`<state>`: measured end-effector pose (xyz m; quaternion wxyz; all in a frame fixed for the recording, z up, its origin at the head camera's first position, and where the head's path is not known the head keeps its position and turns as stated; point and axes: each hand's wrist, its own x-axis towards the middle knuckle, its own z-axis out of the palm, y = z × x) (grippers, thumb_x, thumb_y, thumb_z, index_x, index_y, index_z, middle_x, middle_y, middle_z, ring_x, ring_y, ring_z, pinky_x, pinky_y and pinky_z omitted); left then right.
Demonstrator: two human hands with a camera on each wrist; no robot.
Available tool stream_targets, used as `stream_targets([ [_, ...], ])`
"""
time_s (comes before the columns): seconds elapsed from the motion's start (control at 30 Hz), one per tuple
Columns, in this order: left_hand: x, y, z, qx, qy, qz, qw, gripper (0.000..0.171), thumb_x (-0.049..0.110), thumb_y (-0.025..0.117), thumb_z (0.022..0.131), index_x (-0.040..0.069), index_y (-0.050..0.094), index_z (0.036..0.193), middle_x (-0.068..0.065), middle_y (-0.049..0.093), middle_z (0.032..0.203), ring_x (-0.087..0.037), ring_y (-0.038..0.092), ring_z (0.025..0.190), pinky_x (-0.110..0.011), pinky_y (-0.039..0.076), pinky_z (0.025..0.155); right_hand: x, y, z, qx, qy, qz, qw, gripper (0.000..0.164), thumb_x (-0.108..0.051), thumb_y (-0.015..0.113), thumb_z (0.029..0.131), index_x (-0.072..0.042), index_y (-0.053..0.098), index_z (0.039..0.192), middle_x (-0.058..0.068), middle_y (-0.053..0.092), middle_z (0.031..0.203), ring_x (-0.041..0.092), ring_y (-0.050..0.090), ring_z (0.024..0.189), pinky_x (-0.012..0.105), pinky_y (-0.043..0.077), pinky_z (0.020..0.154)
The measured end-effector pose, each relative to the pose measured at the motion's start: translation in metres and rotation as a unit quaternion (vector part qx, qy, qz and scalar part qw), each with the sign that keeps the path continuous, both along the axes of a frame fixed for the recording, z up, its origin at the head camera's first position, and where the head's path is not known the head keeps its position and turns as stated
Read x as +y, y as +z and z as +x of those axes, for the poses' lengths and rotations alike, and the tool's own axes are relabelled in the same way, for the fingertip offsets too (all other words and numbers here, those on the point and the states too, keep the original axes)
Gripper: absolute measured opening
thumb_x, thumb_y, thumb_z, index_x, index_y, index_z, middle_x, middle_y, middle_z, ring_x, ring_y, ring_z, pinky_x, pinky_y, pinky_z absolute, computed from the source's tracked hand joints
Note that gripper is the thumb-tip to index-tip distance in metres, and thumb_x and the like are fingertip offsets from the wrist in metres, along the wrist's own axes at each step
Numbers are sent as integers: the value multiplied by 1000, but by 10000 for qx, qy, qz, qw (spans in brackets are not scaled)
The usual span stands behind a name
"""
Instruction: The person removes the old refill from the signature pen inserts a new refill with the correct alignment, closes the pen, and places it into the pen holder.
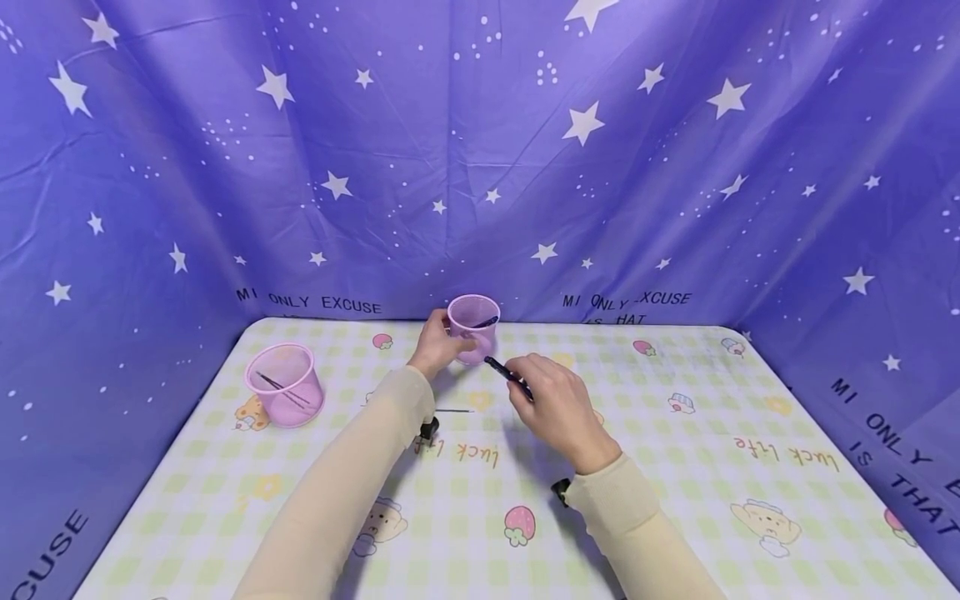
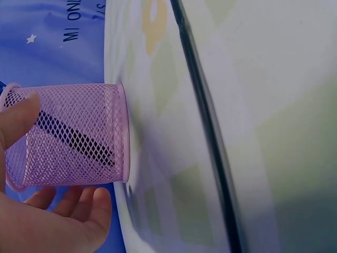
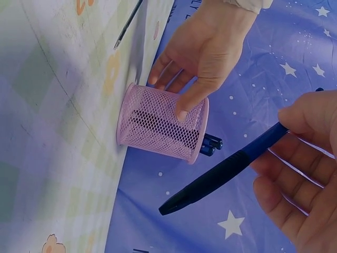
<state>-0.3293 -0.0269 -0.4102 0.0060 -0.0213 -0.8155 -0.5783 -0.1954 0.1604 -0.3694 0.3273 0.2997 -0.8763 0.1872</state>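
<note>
At the back middle of the table stands a pink mesh pen cup (image 1: 485,340). My left hand (image 1: 435,346) grips it from the left, thumb on the near side and fingers round the other. Dark blue pens (image 3: 212,143) lean inside, their ends poking out past the rim in the right wrist view. Just in front of the cup, my right hand (image 1: 557,408) pinches a blue pen with a black grip (image 3: 210,182), its black tip pointing toward the cup. A thin dark stick (image 2: 208,124) lies on the table below the left hand.
A second pink mesh cup (image 1: 306,403) stands at the left of the table, with thin dark sticks (image 1: 276,383) leaning in it. The table wears a green checked cloth (image 1: 675,483). A purple star-patterned curtain (image 1: 465,167) rises right behind its back edge.
</note>
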Motion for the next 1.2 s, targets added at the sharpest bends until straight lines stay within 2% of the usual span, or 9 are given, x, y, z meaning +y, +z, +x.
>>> stream_targets([
  [0.33, 5, -5, -6, 195, -17, 88, 9998, 80, 10, 85, 66, 0, 41, 132, -16, 52, 130, -28, 48, 122, -38, 34, 106, -1, 0, 0, -20, -9, 25, 10000, 15, -7, 66, 82, -11, 65, 96, -2, 60, 80, 14, 53, 66, 34, 46, 60],
  [0.5, 7, -6, -6, 152, -13, 294, 9995, 86, 7, 86, 64, 1, 38, 135, -14, 50, 131, -28, 46, 123, -39, 31, 108, -1, -1, 0, -77, -8, 31, 10000, 15, -8, 67, 82, -10, 65, 97, -1, 61, 82, 14, 55, 68, 34, 47, 62],
  [0.73, 11, -8, -7, 353, -35, 543, 9979, 87, 0, 85, 62, 1, 38, 135, -15, 50, 130, -28, 47, 121, -37, 31, 107, -1, -1, 0, -55, -10, 19, 10000, 15, -6, 65, 82, -11, 64, 97, -2, 60, 81, 14, 54, 67, 34, 47, 61],
  [1.2, 9, -8, -7, 150, 7, 407, 9991, 88, 6, 87, 62, 4, 38, 135, -12, 52, 129, -27, 47, 122, -38, 32, 107, -3, -3, 0, 23, -9, -91, 10000, 14, -6, 63, 83, -10, 64, 97, -2, 60, 82, 13, 53, 67, 33, 47, 61],
])
